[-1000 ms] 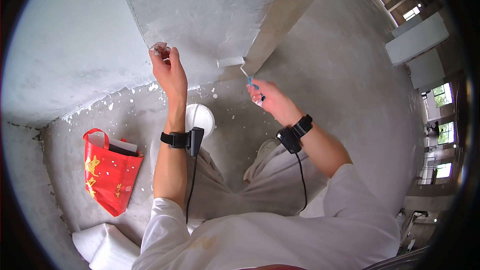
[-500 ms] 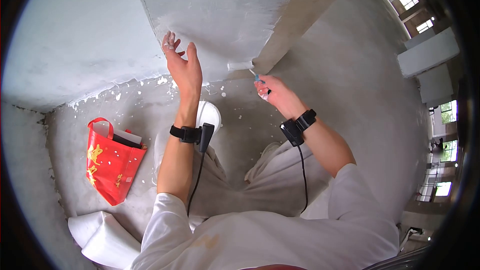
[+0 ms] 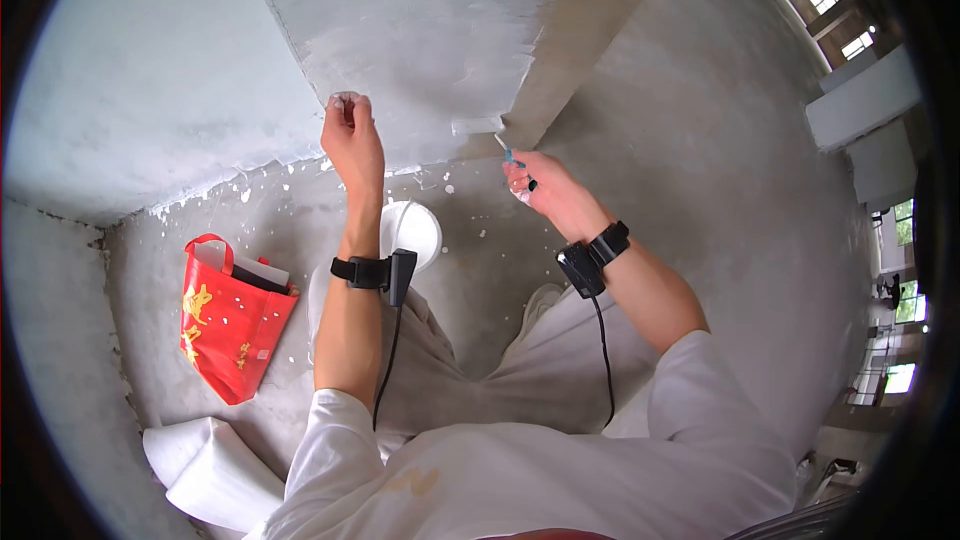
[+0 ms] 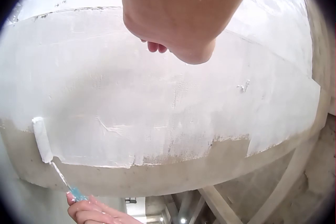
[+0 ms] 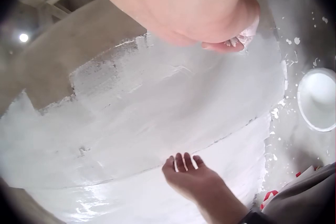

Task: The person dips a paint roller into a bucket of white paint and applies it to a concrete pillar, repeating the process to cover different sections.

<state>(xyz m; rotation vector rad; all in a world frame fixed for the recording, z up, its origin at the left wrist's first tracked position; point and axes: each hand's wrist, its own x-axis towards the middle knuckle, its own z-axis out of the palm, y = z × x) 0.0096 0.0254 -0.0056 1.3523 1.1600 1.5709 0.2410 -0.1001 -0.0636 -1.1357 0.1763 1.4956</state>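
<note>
My right hand (image 3: 540, 183) grips the blue handle (image 4: 77, 195) of a small paint roller (image 3: 477, 126). The roller's white sleeve lies against the grey wall (image 3: 420, 30), low down near its right-hand corner. White smears mark the fingers of this hand. My left hand (image 3: 353, 145) is raised before the inner corner where two wall faces meet. In the right wrist view its fingers (image 5: 187, 161) are spread a little and loosely bent, with nothing in them. In the left wrist view, my left wrist hides most of that hand.
A white bucket (image 3: 412, 240) stands on the floor below my left hand. To the left is a red bag (image 3: 235, 340) with flat things in it, and behind that a folded white sheet (image 3: 215, 480). White spatters dot the floor along the wall's foot.
My left hand straightened its fingers and then bent them inward again. The roller has stayed low on the wall, while the right hand has shifted slightly and the handle's angle has changed.
</note>
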